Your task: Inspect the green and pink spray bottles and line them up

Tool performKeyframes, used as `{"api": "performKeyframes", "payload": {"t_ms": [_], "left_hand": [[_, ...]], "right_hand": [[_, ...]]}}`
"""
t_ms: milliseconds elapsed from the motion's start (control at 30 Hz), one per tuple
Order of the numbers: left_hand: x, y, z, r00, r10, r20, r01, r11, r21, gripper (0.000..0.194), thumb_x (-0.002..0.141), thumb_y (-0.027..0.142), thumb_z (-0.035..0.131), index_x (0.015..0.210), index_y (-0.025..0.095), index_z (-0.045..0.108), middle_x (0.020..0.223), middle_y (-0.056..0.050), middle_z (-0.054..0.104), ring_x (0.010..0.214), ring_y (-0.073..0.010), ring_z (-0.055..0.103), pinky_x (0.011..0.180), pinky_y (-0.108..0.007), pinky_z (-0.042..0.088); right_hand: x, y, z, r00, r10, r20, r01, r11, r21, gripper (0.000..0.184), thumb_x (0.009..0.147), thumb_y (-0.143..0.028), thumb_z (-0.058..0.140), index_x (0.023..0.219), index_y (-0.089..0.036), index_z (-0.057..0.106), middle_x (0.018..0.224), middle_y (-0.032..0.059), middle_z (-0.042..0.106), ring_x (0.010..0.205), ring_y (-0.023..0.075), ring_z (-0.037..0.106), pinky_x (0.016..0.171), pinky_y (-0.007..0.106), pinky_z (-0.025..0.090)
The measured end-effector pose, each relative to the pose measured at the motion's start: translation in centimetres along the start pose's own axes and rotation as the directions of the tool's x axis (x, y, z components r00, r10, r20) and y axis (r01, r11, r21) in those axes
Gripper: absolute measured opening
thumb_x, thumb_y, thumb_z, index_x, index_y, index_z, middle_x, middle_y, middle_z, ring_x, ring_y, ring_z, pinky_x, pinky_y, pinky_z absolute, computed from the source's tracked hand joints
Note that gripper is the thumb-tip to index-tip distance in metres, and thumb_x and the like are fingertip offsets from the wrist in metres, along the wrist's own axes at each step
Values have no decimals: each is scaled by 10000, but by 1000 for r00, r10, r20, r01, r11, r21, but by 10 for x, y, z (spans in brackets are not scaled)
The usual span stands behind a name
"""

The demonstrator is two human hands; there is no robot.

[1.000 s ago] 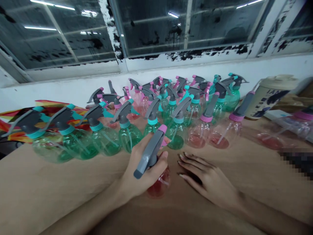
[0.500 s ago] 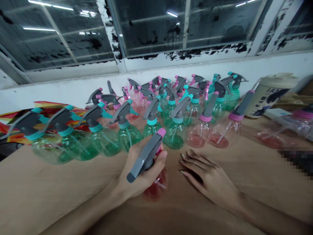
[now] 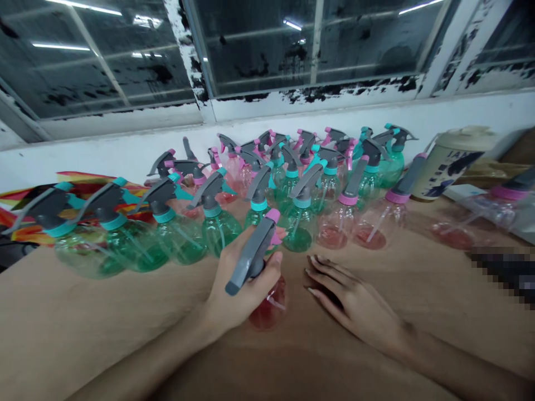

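My left hand [image 3: 242,284] is wrapped round the neck of a pink spray bottle [image 3: 270,312] with a grey head and pink nozzle. The fingers hide its collar and part of the trigger. The bottle is over the near middle of the table; whether its base touches the wood I cannot tell. My right hand [image 3: 351,295] rests on the tabletop to the right of that bottle, holding nothing, its fingers stretched out. Beyond both hands, a green spray bottle [image 3: 298,236] and a pink-collared spray bottle [image 3: 334,231] stand in a row with several others.
More green bottles [image 3: 137,248] line the left side of the wooden table [image 3: 104,323], with a colourful cloth or bag [image 3: 92,181] behind. A cream tumbler [image 3: 453,156] stands at the back right. Another pink bottle [image 3: 460,228] and a pixelated dark object [image 3: 505,273] lie at right.
The held spray bottle shifted slightly toward me and left, then back up and away, with my left hand round it. My right hand stays nearly still.
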State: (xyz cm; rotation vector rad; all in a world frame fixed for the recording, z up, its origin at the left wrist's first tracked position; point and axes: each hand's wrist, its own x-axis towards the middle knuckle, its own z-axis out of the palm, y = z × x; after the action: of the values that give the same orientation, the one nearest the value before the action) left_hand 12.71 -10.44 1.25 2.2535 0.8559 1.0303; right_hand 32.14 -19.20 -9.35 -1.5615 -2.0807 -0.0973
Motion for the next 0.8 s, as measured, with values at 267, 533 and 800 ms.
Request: {"api": "performKeyframes", "payload": {"t_ms": [267, 533, 800], "left_hand": [[-2, -5, 3, 998, 68, -15, -68, 997, -21, 85, 784, 190, 515, 859, 231, 519, 747, 16, 584, 629, -139, 593, 593, -260, 496], [-2, -4, 4, 999, 48, -19, -48, 999, 0, 65, 789, 193, 526, 830, 233, 495, 705, 35, 563, 619, -135, 593, 580, -254, 485], [3, 2, 0, 998, 55, 21, -54, 997, -56, 130, 768, 184, 521, 881, 248, 512, 708, 41, 574, 584, -126, 590, 557, -234, 484]], "right_hand": [[-10, -1, -3, 998, 33, 50, -34, 999, 36, 434, 900, -298, 453, 1322, -195, 442, 1361, 79, 467, 1274, 232, 380, 1018, 458, 381], [-31, 26, -16, 994, 0, 113, -6, 998, 55, 453, 898, -302, 469, 1343, -239, 407, 1382, 45, 446, 1279, 223, 375, 1017, 454, 396], [-32, 35, -18, 993, 1, 114, -4, 1000, 25, 419, 897, -308, 473, 1307, -222, 458, 1349, 53, 487, 1261, 221, 406, 1005, 447, 415]]}}
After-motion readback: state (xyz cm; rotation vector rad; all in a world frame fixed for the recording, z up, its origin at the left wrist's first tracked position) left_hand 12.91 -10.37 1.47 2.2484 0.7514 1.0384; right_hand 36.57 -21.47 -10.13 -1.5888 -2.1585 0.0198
